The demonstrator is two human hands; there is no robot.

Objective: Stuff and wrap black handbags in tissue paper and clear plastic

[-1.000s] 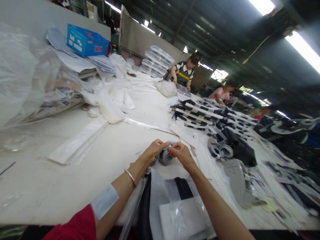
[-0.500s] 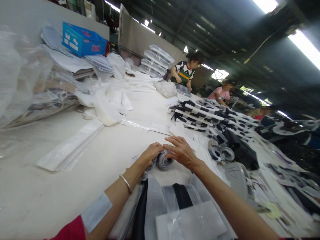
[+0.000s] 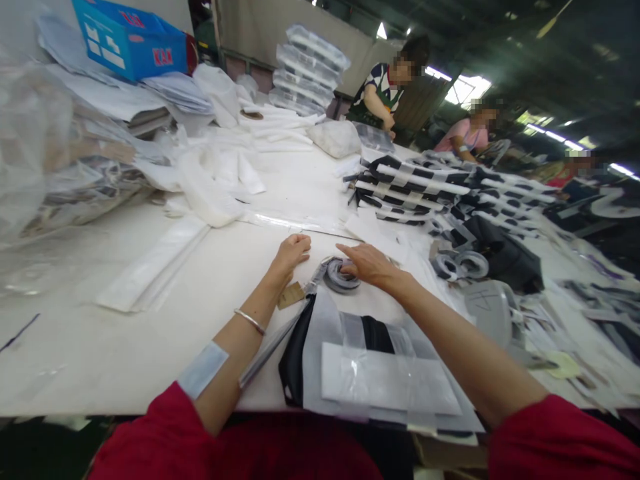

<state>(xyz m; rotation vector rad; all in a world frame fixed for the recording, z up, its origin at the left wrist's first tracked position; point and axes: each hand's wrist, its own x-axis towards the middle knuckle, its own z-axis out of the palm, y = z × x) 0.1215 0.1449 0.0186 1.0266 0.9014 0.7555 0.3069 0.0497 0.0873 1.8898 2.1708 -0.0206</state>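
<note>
A rolled grey strap (image 3: 342, 276) lies on the white table at the top of a flat grey and black piece (image 3: 320, 333) with clear tape and a white sheet (image 3: 385, 377) on it. My right hand (image 3: 369, 265) is on the roll's right side, index finger stretched out, other fingers at the coil. To the left of the roll, my left hand (image 3: 293, 257) is closed, apart from the coil; what its fingers hold, if anything, is too small to make out. A brown tag (image 3: 291, 295) lies just below my left wrist.
Bundled black and white pieces (image 3: 410, 190) lie at the back right, near two grey rolls (image 3: 459, 265). A folded white strip (image 3: 153, 267) is at left. Behind are a blue box (image 3: 133, 41), plastic bags and stacked clear packs (image 3: 310, 70). Several people work beyond the table.
My left hand has come off the roll and moved left. My right hand now touches the coil, which lies flatter. The brown tag has come into view, and the camera looks further down.
</note>
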